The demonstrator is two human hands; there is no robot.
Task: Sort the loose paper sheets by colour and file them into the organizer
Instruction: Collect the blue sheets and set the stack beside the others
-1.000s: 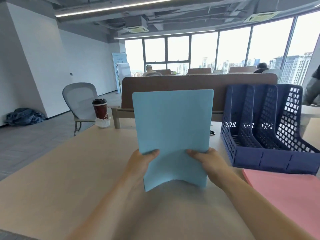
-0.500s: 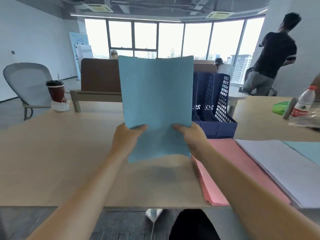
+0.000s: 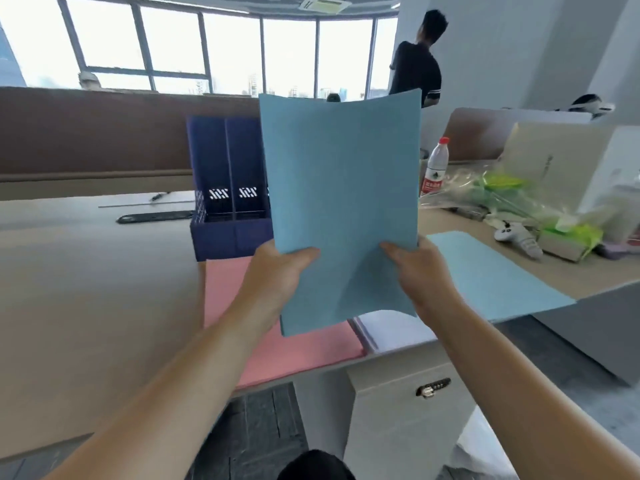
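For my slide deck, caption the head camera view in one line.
Left hand and right hand hold blue sheets upright over pink pile, navy organizer behind.

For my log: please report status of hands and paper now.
Left hand and right hand grip blue paper, held upright. Navy organizer behind it. Pink stack underneath; no obstruction seen.

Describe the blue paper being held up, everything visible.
The blue paper is plain matte light blue, unprinted on the near face; one sheet or a thin stack, cannot tell. It stands upright in the air, portrait, top edge bowed, bottom edge arched upward. The left hand and right hand pinch its lower sides, thumbs on the near face. It hides part of the dark blue organizer behind and hangs above the pink sheets.
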